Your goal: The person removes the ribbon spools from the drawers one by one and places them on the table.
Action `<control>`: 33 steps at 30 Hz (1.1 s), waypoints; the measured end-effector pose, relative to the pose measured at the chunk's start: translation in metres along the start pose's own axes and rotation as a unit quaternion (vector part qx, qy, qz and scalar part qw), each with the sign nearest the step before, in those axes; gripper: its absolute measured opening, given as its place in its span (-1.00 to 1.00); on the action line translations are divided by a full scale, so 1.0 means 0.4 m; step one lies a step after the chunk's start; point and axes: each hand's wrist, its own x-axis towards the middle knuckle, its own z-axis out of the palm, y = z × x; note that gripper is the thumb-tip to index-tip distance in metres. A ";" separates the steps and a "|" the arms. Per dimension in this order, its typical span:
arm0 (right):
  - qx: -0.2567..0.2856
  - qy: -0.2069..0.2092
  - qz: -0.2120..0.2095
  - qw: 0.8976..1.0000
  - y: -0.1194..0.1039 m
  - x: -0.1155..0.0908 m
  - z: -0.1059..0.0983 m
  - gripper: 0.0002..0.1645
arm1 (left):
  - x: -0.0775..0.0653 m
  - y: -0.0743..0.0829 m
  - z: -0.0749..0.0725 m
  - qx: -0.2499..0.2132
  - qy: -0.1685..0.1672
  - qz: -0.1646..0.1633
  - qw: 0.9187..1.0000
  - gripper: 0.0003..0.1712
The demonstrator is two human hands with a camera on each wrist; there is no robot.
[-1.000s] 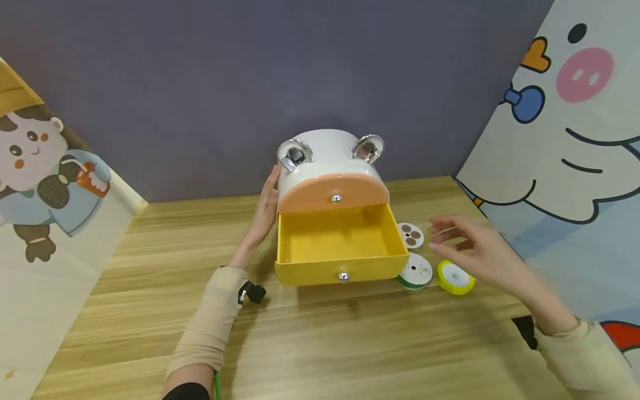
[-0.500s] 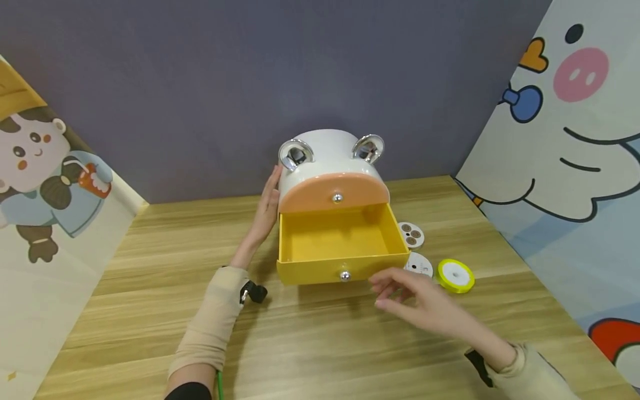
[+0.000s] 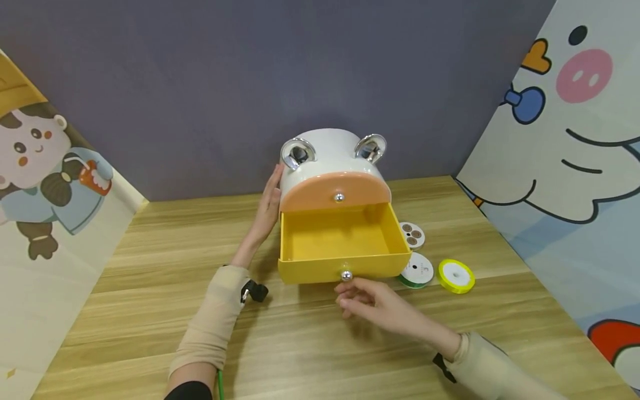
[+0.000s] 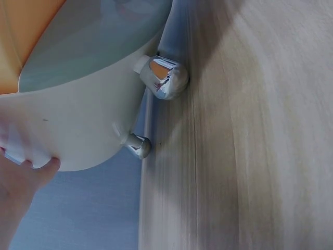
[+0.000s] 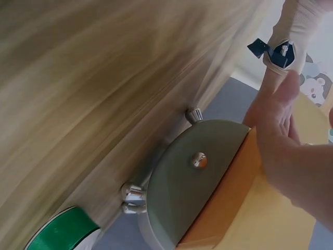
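Observation:
A white animal-shaped drawer box (image 3: pixel 327 150) with silver ears stands at the back of the table. Its orange upper drawer (image 3: pixel 320 191) is closed; the yellow lower drawer (image 3: pixel 300 271) is pulled out, its inner floor showing. My left hand (image 3: pixel 264 215) rests with fairly straight fingers against the box's left side; the left wrist view shows the fingertips (image 4: pixel 49 169) touching the white shell. Just below the lower drawer's silver knob (image 3: pixel 346 275) is my right hand (image 3: pixel 375 304), fingers loosely bent. No grip on the knob is visible.
Right of the drawer lie a white reel with brown circles (image 3: pixel 413 235), a green ribbon spool (image 3: pixel 416 270) and a yellow ribbon spool (image 3: pixel 456 276). A grey wall (image 3: pixel 200 100) stands behind the wooden table (image 3: pixel 280 355), with cartoon-printed panels at both sides.
My right hand has moved left, from above the ribbon spools to just below the lower drawer's knob. My left hand stays against the box, and the drawer looks unmoved.

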 end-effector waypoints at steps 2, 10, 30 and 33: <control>0.030 0.004 0.021 0.999 -0.006 0.009 0.002 -0.49 | 0.000 0.000 0.000 -0.001 0.000 0.003 1.000 -0.37; 0.052 0.024 0.050 0.997 -0.016 0.025 0.008 -0.45 | -0.002 -0.002 -0.001 0.004 -0.005 -0.003 1.000 -0.38; 0.059 0.046 0.067 0.995 -0.017 0.094 -0.030 -0.36 | -0.007 -0.004 0.000 0.005 -0.001 -0.008 1.000 -0.31; 0.067 0.042 0.067 0.995 -0.016 0.107 -0.044 -0.36 | -0.005 -0.006 0.000 0.006 0.001 -0.002 1.000 -0.22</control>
